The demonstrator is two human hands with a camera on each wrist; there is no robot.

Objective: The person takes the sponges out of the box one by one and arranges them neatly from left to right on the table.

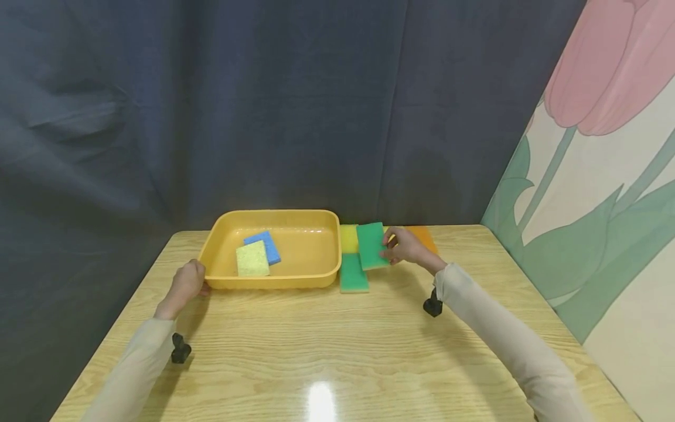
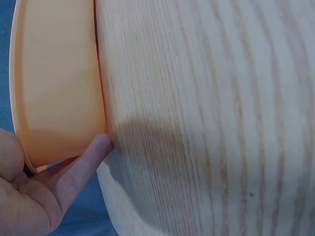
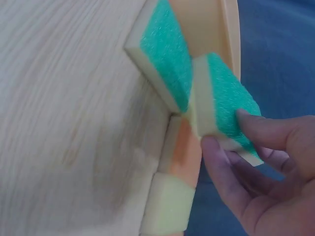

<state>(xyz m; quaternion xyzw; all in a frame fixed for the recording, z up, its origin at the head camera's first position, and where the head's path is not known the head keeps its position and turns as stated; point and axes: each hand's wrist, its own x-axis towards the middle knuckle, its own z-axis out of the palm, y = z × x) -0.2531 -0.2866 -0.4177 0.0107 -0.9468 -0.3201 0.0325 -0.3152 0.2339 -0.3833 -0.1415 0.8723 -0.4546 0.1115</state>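
A yellow plastic tray (image 1: 295, 282) stands at the back of the table. My left hand (image 1: 190, 278) grips its front left corner; in the left wrist view one finger reaches to the tray's lower edge. Inside the tray, a pale yellow sponge (image 1: 253, 259) partly overlaps a blue sponge (image 1: 273, 249). Between thumb and fingers my right hand (image 1: 403, 245) pinches a green-topped sponge (image 3: 231, 103), tilted, just right of the tray. Another green-topped sponge (image 1: 354, 274) lies on the table by the tray's right side.
Behind the held sponge are a yellow sponge (image 1: 348, 239) and an orange sponge (image 1: 422, 237). A pale yellow sponge (image 3: 169, 204) adjoins an orange one in the right wrist view. A dark curtain (image 1: 295, 105) hangs behind the wooden table (image 1: 274, 357); a painted wall (image 1: 596, 223) stands at right.
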